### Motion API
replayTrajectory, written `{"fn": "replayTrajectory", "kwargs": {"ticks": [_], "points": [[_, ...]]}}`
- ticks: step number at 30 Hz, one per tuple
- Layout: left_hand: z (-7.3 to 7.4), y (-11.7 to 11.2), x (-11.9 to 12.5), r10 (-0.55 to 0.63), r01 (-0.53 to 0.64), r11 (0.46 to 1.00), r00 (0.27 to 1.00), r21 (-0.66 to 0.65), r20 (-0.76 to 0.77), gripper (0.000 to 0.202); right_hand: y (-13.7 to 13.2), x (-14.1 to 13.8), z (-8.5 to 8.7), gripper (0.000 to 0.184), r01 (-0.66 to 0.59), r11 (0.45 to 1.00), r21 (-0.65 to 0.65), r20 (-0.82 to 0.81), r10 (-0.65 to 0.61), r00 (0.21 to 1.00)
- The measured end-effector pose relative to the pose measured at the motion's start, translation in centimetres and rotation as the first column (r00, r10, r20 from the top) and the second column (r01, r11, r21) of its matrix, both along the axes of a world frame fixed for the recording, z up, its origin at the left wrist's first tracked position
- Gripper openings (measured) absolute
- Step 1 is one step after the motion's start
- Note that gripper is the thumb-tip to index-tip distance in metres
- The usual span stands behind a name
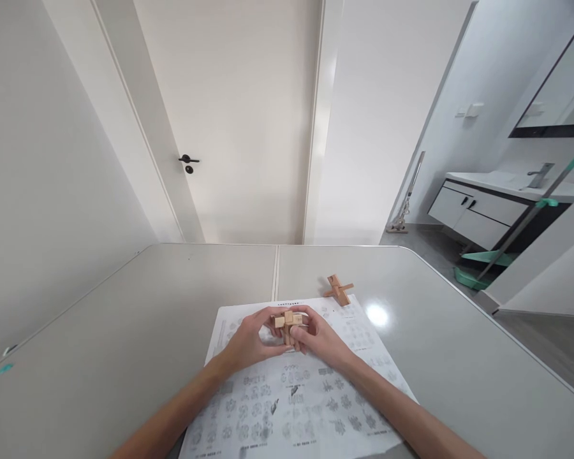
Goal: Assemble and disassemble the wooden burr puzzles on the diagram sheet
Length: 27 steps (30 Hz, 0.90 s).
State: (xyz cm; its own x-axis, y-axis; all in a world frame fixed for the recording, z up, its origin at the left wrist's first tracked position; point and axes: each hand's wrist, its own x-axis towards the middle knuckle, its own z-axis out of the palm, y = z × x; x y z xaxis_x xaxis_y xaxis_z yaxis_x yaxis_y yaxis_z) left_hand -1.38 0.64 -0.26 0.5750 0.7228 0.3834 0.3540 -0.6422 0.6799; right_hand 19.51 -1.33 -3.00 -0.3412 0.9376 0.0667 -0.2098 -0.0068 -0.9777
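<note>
Both my hands meet around a small wooden interlocking puzzle (pixel 288 320) made of pale blocks, held just above a printed sheet. My left hand (pixel 253 338) curls round its left side, thumb below and fingers over the top. From the right, my right hand (pixel 318 335) grips it, with the thumb pressed on the front face. Some fingertips are hidden behind the blocks. The large white instruction sheet (pixel 296 408) under my hands carries rows of grey diagrams. Just past its upper right corner lies a cross-shaped assembly of wooden pieces (pixel 338 290).
A pale table (pixel 134 325) with a seam down its middle spreads around the sheet. Beyond it stands a white door (pixel 239 115) with a black handle. At right are a sink cabinet (pixel 483 204), a mop (pixel 408 197) and a green dustpan (pixel 471 278) on the floor.
</note>
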Motion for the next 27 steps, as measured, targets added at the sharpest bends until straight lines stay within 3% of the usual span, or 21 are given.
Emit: {"fn": "replayTrajectory", "kwargs": {"ticks": [5, 10, 13, 20, 27], "points": [[0.15, 0.41, -0.21, 0.052, -0.036, 0.992, 0.99, -0.123, 0.128, 0.056, -0.04, -0.05, 0.38, 0.046, 0.044, 0.99, 0.136, 0.036, -0.049, 0.998], [0.11, 0.3, -0.16, 0.028, 0.001, 0.981, 0.989, -0.195, 0.148, 0.056, 0.08, 0.22, -0.25, 0.034, 0.158, 0.935, 0.316, 0.211, -0.232, 0.95], [-0.01, 0.2, -0.04, 0.021, 0.005, 0.981, 0.991, -0.192, 0.135, 0.055, 0.1, 0.31, -0.52, 0.031, 0.153, 0.917, 0.369, 0.261, -0.26, 0.929], [-0.41, 0.37, -0.33, 0.037, -0.036, 0.999, 0.999, -0.012, 0.04, 0.055, -0.11, 0.29, -0.13, 0.031, 0.122, 0.923, 0.365, 0.319, -0.247, 0.915], [-0.64, 0.49, -0.97, 0.043, -0.029, 0.977, 0.997, 0.212, -0.066, 0.055, -0.22, 0.32, 0.14, 0.037, 0.07, 0.954, 0.293, 0.344, -0.174, 0.923]]}}
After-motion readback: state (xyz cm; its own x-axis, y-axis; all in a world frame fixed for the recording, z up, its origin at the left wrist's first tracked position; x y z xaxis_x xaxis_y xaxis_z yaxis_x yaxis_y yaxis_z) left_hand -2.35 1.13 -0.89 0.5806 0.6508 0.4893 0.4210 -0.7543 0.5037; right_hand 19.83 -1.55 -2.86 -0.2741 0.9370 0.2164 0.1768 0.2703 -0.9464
